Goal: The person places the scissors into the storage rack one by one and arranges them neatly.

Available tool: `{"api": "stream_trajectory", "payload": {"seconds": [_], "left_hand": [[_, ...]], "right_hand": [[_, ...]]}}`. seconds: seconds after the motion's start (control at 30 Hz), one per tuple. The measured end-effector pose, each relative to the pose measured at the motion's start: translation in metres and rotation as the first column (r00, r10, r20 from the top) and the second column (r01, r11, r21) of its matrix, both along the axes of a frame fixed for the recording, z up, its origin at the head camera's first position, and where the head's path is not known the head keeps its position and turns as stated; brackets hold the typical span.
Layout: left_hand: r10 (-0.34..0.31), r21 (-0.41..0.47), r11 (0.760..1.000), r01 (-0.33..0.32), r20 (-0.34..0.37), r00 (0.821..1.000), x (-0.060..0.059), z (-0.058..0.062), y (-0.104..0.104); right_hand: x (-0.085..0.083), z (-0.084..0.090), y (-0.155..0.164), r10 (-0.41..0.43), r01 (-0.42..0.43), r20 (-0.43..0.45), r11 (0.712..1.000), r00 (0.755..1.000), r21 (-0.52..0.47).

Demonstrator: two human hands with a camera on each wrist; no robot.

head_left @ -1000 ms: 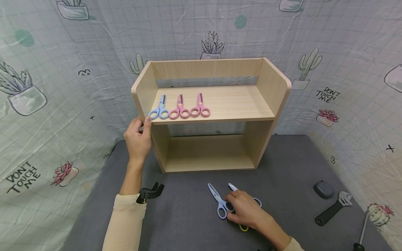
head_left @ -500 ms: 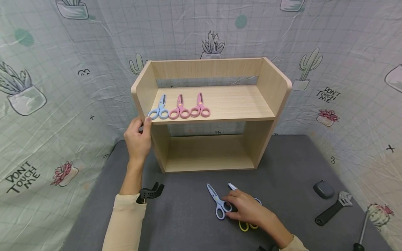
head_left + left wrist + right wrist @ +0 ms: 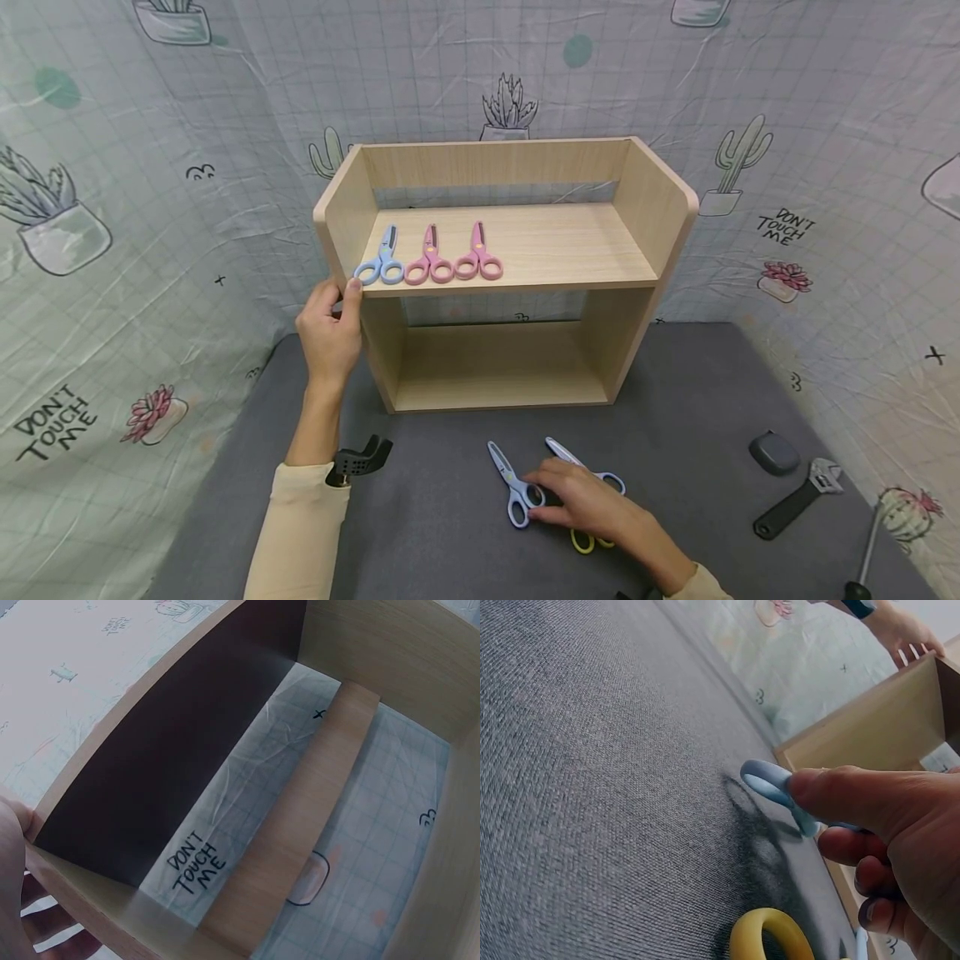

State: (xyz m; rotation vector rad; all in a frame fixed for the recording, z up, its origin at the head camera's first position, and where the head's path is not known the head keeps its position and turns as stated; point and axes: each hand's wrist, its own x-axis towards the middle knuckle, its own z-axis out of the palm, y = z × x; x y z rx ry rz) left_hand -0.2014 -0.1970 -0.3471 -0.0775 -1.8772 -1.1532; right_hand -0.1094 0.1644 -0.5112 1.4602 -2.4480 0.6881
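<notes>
A light wooden shelf (image 3: 637, 208) stands at the back of the grey mat (image 3: 450, 550). On its upper board lie a blue pair of scissors (image 3: 381, 260) and two pink pairs (image 3: 429, 260) (image 3: 477, 255). My left hand (image 3: 330, 329) grips the front edge of the shelf's left side panel (image 3: 82, 892). In front of the shelf my right hand (image 3: 585, 504) pinches the handle of a blue pair of scissors (image 3: 513, 493) (image 3: 769, 784) that lies on the mat. A second blue pair (image 3: 581, 461) lies just behind that hand. A yellow handle (image 3: 588, 543) (image 3: 769, 937) peeks out under it.
A grey case (image 3: 774, 452), a black-handled wrench (image 3: 798, 498) and a screwdriver (image 3: 862, 554) lie at the mat's right side. Printed cloth walls (image 3: 112, 250) close in the left, back and right. The shelf's lower compartment (image 3: 495, 367) holds nothing.
My right hand has drawn the blue scissors on the mat a little to the left, and more of the second pair behind it now shows. My left hand has stayed on the shelf.
</notes>
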Motion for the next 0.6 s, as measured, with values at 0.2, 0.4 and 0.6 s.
{"api": "stream_trajectory", "payload": {"seconds": [0.2,0.4,0.6], "left_hand": [[-0.001,-0.001,1.0,0.001,-0.002,1.0,0.001,0.001,0.0],[0.001,-0.008,1.0,-0.001,-0.005,1.0,0.001,0.001,0.001],[0.0,-0.007,1.0,0.0,-0.005,1.0,0.0,0.001,0.0]], "right_hand": [[-0.001,0.0,-0.001,0.012,-0.013,-0.036,0.999,0.999,-0.035],[-0.001,0.006,-0.004,0.024,-0.029,-0.072,0.997,0.997,-0.066],[-0.002,0.017,-0.006,0.009,-0.013,-0.065,0.998,0.998,-0.056]]}}
